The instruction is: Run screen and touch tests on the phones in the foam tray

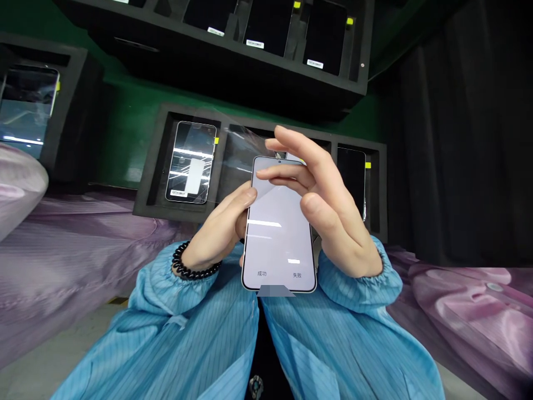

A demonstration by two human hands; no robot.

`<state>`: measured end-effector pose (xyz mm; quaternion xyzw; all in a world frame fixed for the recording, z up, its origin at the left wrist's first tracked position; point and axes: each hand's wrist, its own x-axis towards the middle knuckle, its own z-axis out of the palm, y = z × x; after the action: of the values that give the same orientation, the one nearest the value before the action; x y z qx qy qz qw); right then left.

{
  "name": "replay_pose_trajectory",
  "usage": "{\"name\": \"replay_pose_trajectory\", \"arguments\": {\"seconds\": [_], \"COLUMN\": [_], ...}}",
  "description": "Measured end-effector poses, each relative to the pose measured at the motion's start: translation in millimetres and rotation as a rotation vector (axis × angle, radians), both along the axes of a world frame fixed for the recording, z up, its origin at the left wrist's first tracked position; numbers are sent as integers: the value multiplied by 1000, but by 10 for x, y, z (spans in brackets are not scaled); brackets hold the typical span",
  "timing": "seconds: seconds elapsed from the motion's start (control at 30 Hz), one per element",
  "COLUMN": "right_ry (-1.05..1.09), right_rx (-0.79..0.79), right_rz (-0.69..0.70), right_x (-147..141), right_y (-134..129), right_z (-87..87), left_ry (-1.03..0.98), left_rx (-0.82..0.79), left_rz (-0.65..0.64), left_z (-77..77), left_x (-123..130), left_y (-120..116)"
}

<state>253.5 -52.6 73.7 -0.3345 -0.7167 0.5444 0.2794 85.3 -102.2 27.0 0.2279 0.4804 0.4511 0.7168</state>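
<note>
A phone [280, 239] with a lit pale screen, dark text near its bottom edge, is held upright before my chest. My left hand [219, 230] wraps round the phone's left edge, its thumb against the side. Over the upper right of the screen is my right hand [333, 205], fingers apart and curved leftward, holding nothing. One fingertip is at the screen's top left; whether it touches cannot be made out. Behind the phone lies a dark foam tray [149, 191] with a dark-screened phone [191, 161] in its left slot and another phone [352, 180] in its right slot.
A raised black tray [233, 64] holding several dark-screened devices spans the top. At the far left another tray [77, 94] holds a phone [29, 111]. Black fabric [466, 133] hangs at the right. People in pinkish clothing [83, 244] are on both sides.
</note>
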Motion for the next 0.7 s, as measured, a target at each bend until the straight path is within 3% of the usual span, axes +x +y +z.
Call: {"name": "replay_pose_trajectory", "arguments": {"seconds": [0.13, 0.5, 0.7], "right_ry": [11, 101, 27], "right_rx": [-23, -59, -26], "right_rz": [-50, 53, 8], "right_x": [-10, -15, -27], "right_y": [-18, 60, 66], "right_z": [8, -34, -81], "left_ry": [-14, -69, -31], "left_rx": [-21, -32, -43], "left_rz": [14, 55, 59], "left_z": [1, -4, 3], "left_x": [-6, 18, 25], "left_y": [0, 44, 63]}}
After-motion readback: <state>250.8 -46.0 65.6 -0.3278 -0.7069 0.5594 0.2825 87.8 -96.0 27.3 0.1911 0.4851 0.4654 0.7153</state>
